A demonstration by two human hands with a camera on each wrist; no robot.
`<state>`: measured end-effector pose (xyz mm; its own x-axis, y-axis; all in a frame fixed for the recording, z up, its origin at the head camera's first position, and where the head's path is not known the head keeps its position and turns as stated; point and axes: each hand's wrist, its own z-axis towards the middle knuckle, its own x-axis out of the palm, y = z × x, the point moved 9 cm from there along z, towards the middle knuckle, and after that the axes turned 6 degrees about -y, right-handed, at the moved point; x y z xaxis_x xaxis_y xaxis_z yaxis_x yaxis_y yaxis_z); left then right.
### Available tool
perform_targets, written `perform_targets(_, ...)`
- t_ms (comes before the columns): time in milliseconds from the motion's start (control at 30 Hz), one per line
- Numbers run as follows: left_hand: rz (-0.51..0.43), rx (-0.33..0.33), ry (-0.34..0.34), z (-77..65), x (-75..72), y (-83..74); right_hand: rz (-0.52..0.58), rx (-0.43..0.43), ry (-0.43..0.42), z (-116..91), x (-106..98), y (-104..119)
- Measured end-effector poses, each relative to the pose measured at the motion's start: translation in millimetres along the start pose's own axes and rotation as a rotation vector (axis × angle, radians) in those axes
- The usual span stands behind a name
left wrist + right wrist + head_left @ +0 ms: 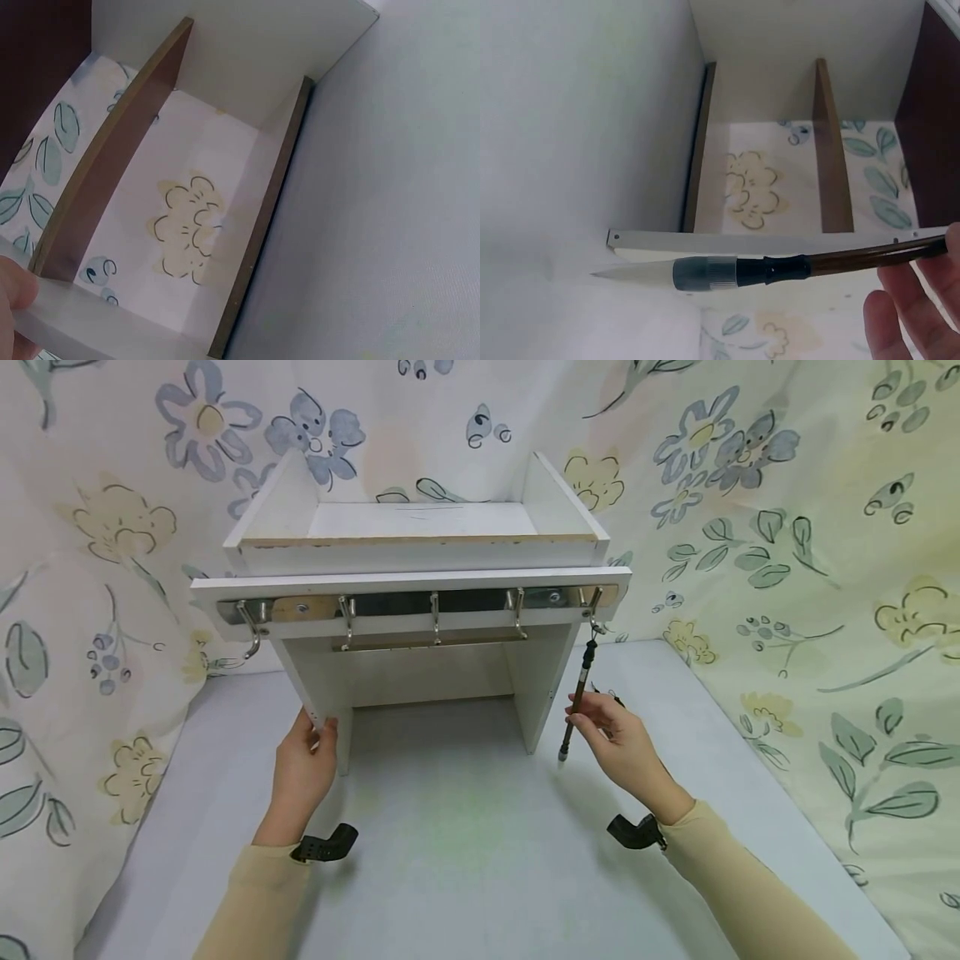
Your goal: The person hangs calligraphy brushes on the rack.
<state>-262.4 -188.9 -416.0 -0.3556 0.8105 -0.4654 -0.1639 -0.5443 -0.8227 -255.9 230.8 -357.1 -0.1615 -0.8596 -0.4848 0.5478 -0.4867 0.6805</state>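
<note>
One pale tabletop (480, 868), flowered cloth (525, 402) behind

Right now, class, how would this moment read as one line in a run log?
left hand: grips shelf side | right hand: holds brush | brush: tip down, top at rightmost hook

My brush (784, 268): brown handle (855, 260), white bristles (641, 275). My sleeves (738, 877) are beige, the shelf (420, 558) white, its hooks (435, 617) silvery, the cloth (787, 693) blue, green and yellow floral.
</note>
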Motion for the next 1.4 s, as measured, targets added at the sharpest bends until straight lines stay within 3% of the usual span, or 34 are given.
perform_targets(400, -0.001, 0.009, -0.003, 1.2, -0.2, 1.6, -0.065, -0.027, -0.044, 3.4, -4.1, 3.9)
perform_targets(667, -0.011, 0.017, -0.014, 2.1, -2.6, 0.1, -0.103, 0.007, -0.065, 5.7, -21.6, -17.3)
perform_targets(1133, -0.014, 0.003, -0.005, -0.1, -0.7, 0.8, -0.26, 0.33, -0.105, -17.6, -62.7, -110.4)
perform_targets(1400, -0.019, 0.008, -0.005, -0.1, -1.3, -0.3, -0.213, 0.552, -0.062, -41.5, -76.7, -168.3)
